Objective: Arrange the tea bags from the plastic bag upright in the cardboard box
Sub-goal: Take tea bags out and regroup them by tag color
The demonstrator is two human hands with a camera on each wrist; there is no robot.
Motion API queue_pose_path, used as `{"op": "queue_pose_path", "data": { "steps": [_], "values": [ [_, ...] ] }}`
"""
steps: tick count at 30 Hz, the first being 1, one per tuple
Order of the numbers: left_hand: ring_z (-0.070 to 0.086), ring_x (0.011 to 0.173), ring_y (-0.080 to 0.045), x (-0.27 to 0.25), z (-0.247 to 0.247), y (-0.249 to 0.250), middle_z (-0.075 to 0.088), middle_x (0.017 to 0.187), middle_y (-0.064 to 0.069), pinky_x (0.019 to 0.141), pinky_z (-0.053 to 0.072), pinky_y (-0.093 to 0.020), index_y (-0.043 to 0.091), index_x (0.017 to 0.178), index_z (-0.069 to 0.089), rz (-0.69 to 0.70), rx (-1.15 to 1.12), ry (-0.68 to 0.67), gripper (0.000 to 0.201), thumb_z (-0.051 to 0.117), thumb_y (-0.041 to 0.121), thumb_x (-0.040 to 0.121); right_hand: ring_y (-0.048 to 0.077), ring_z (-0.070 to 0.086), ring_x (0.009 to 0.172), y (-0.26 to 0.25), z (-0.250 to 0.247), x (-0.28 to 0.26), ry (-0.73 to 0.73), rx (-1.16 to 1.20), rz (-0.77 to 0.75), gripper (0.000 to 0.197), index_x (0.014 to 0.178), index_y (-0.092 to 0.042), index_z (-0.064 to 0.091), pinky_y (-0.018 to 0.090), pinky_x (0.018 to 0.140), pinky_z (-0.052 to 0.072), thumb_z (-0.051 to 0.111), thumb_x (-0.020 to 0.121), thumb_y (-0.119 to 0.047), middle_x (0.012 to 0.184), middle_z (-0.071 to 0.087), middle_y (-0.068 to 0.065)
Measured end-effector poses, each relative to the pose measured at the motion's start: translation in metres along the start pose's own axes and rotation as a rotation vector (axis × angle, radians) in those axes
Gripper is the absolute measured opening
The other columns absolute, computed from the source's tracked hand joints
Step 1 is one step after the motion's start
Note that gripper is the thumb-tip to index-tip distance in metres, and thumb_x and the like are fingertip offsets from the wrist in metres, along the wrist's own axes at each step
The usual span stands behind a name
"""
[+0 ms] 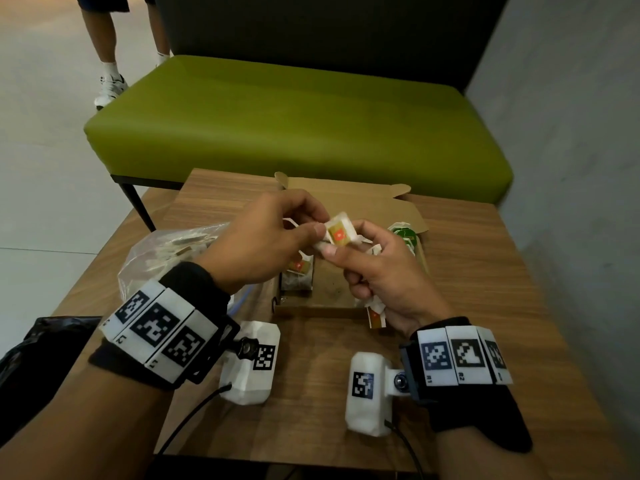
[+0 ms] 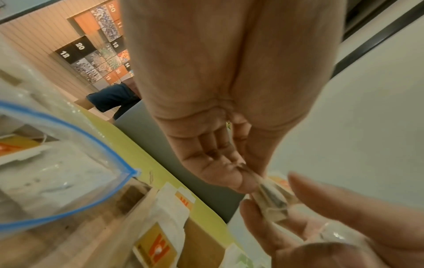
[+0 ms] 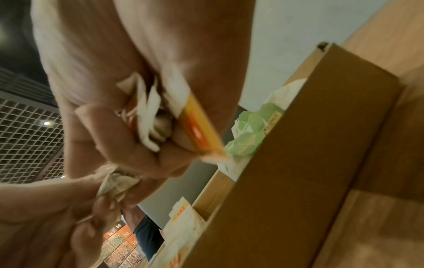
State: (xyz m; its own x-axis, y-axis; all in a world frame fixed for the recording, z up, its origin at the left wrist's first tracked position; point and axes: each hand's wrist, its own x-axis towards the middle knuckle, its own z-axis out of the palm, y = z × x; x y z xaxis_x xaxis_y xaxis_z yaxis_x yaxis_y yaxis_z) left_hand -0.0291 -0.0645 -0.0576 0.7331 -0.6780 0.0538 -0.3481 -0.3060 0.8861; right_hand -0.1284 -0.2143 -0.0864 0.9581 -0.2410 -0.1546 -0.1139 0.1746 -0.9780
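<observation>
I am only partly done: a few tea bags (image 1: 298, 276) already stand in the cardboard box (image 1: 317, 308) on the desk (image 1: 485, 271), both my hands, left hand (image 1: 263, 242) and right hand (image 1: 377, 271), pinch 1 orange-tagged tea bag (image 1: 339, 233) above it (the right one also holds some more), and the plastic bag (image 1: 166, 258) at my left looks far from empty.

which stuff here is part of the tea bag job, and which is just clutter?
Job:
- tea bag, pinched by left hand and right hand
- spare tea bags held in the right hand
- plastic bag, holding more tea bags
- cardboard box, with orange-tag bags and green-tag bags inside

Lying about:
- green bench
- black bag at the table's left edge
- bystander's legs
</observation>
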Motion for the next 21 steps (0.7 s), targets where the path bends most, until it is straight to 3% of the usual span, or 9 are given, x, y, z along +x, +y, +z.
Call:
{"op": "queue_pose_path", "data": {
  "steps": [4,7,10,12,14,16,17,19,21],
  "values": [
    [0.068,0.075,-0.016,-0.0005,0.0006,-0.0008,0.069,0.085,0.002,0.064,0.055,-0.033,0.019,0.101,0.066,-0.031,-0.016,-0.012,0.009,0.061,0.024,0.095,0.005,0.041,0.050,0.0026,-0.0039,0.0034,0.113,-0.039,-0.083,0.004,0.096,-0.012,0.071,0.017,0.038,0.031,0.070,0.093,-0.014,0.071,0.051,0.000],
    [0.066,0.085,-0.018,-0.0020,0.0029,0.0011,0.070,0.093,0.002,0.073,0.057,-0.041,0.022,0.100,0.069,-0.051,-0.036,-0.071,0.018,0.059,0.037,0.094,0.008,0.036,0.051,0.0037,-0.0031,0.0040,0.126,-0.094,-0.115,0.003,0.092,-0.015,0.072,0.020,0.040,0.027,0.070,0.093,-0.016,0.067,0.048,-0.002],
    [0.065,0.079,-0.025,-0.0023,0.0046,0.0011,0.070,0.093,-0.008,0.074,0.056,-0.048,0.013,0.096,0.069,-0.048,-0.078,-0.052,0.015,0.063,0.027,0.094,0.004,0.040,0.048,0.0049,-0.0013,0.0033,0.121,-0.165,-0.138,0.007,0.091,-0.012,0.072,0.018,0.040,0.029,0.072,0.092,-0.018,0.065,0.051,-0.005],
    [0.063,0.076,-0.030,-0.0018,0.0050,-0.0004,0.067,0.097,-0.018,0.069,0.057,-0.044,0.005,0.094,0.067,-0.057,-0.117,0.002,0.014,0.064,0.019,0.094,0.000,0.046,0.048,0.0050,-0.0010,0.0031,0.108,-0.175,-0.146,0.004,0.094,-0.013,0.071,0.015,0.041,0.033,0.072,0.092,-0.017,0.069,0.057,-0.004],
    [0.064,0.076,-0.023,-0.0019,0.0048,-0.0001,0.064,0.103,-0.022,0.073,0.059,-0.043,0.003,0.092,0.065,-0.071,-0.172,0.039,0.011,0.064,0.014,0.093,0.001,0.059,0.058,0.0051,0.0001,0.0031,0.082,-0.231,-0.170,0.010,0.100,-0.022,0.072,0.017,0.049,0.045,0.073,0.091,-0.017,0.075,0.064,-0.006],
    [0.066,0.079,-0.025,-0.0023,0.0041,0.0009,0.064,0.104,-0.019,0.078,0.059,-0.046,0.006,0.090,0.065,-0.066,-0.210,0.054,0.008,0.065,0.013,0.092,0.011,0.066,0.078,0.0072,0.0004,0.0050,0.099,-0.339,-0.201,0.016,0.102,-0.031,0.074,0.032,0.065,0.055,0.075,0.089,-0.021,0.083,0.068,-0.007],
    [0.067,0.081,-0.029,-0.0022,0.0034,0.0011,0.066,0.101,-0.016,0.077,0.059,-0.044,0.009,0.088,0.066,-0.053,-0.192,0.056,0.007,0.067,0.015,0.091,0.012,0.064,0.079,0.0075,0.0005,0.0052,0.117,-0.375,-0.209,0.016,0.100,-0.035,0.075,0.035,0.066,0.053,0.076,0.089,-0.024,0.084,0.068,-0.009],
    [0.066,0.083,-0.032,-0.0021,0.0023,0.0017,0.070,0.094,-0.014,0.072,0.056,-0.041,0.015,0.087,0.068,-0.009,-0.090,0.057,0.006,0.071,0.020,0.089,0.006,0.057,0.075,0.0085,0.0000,0.0061,0.144,-0.410,-0.211,0.013,0.096,-0.036,0.075,0.029,0.065,0.044,0.077,0.087,-0.028,0.083,0.068,-0.013],
    [0.064,0.078,-0.032,-0.0019,0.0015,0.0025,0.071,0.089,-0.015,0.066,0.053,-0.039,0.019,0.085,0.069,0.037,0.000,0.075,0.005,0.073,0.021,0.087,0.005,0.060,0.085,0.0081,0.0007,0.0063,0.149,-0.450,-0.206,0.013,0.098,-0.033,0.075,0.032,0.074,0.049,0.077,0.086,-0.029,0.087,0.069,-0.012]
  ]
}}
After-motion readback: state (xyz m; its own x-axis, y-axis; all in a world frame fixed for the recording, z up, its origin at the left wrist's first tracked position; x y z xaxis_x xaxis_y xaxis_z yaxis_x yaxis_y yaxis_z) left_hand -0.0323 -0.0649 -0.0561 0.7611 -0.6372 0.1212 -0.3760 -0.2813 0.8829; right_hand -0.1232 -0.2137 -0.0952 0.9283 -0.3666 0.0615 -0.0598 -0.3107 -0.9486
